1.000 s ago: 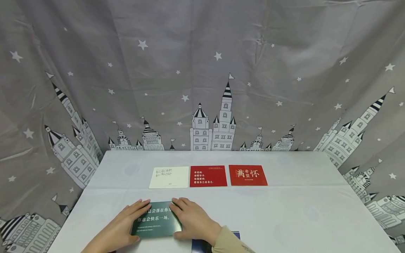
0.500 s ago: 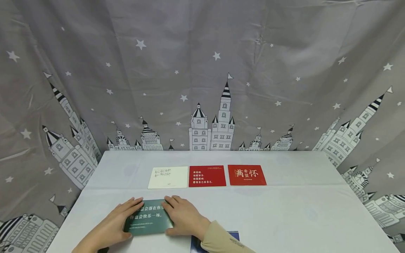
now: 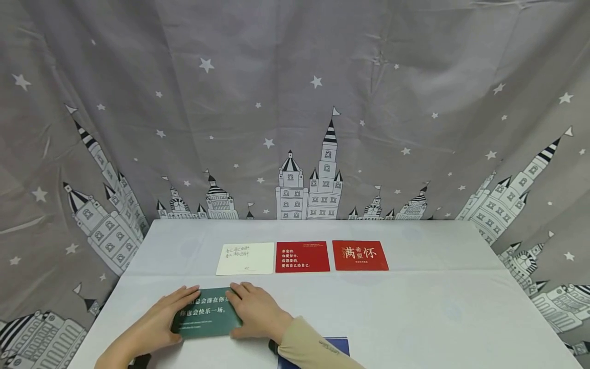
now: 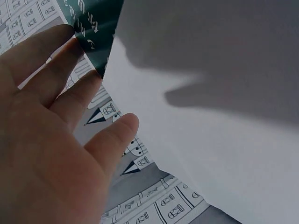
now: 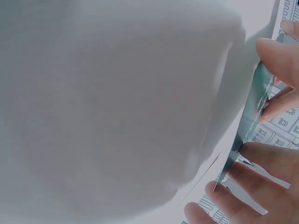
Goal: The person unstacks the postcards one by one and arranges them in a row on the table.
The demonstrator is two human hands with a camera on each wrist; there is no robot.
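Green card [image 3: 208, 319], white lettering: left hand [image 3: 158, 324] holds its left end, right hand [image 3: 259, 313] its right end. Beyond the green card, row running rightward: cream card [image 3: 245, 260], text-block red card [image 3: 306, 253], large-character red card [image 3: 361, 255]. Right of and nearer than the green card: blue item [image 3: 340, 345], partly behind right sleeve [image 3: 311, 344].

Behind the white table [image 3: 438, 312] hangs a creased grey cloth [image 3: 276, 46] printed with white stars [image 3: 206, 65], its striped-roofed castles [image 3: 326, 189] rising along the table's far edge and beyond both side edges.
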